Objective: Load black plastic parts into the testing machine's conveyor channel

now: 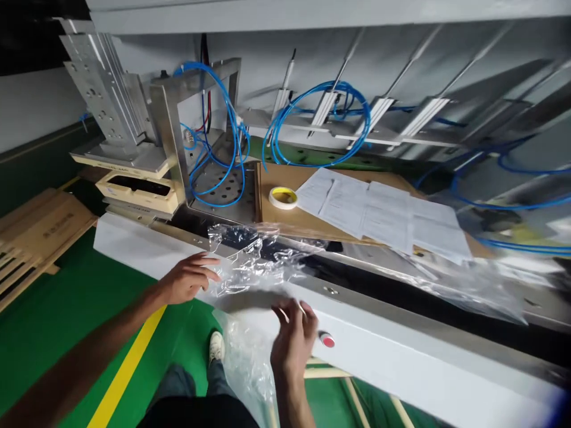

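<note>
Plastic film (250, 260); cream tray (119, 192), dark inside

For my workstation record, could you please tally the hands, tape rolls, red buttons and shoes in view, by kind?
Hands: 2 (left hand, right hand)
Tape roll: 1
Red button: 1
Shoe: 1
Total: 5

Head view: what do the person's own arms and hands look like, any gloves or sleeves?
The left hand and right hand are ungloved, their fingers uncovered. No watch or band shows at either wrist. Both forearms are slender and bare as far as the picture shows, with no sleeve or cable visible on them.
</note>
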